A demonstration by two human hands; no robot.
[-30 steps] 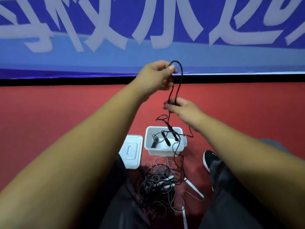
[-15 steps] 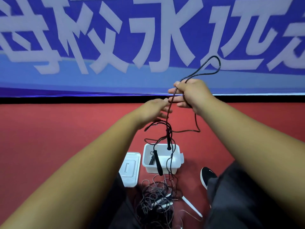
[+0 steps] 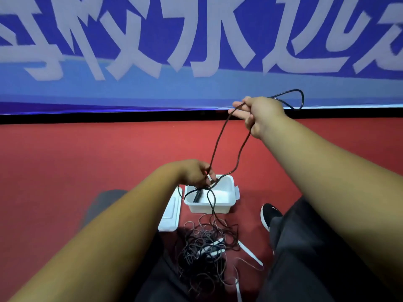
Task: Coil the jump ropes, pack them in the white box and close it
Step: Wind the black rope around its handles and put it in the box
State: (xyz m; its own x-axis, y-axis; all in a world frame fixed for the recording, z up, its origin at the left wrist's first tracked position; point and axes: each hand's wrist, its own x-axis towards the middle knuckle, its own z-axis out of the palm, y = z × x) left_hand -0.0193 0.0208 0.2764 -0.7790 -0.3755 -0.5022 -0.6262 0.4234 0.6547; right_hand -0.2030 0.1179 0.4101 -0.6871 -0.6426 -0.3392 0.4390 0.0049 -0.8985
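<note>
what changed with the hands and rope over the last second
The top of the rope passed from the left hand to the right hand, which carried it up and rightward. The left hand dropped down over the box, gripping the rope lower down. Box, lid and pile stayed put.
</note>
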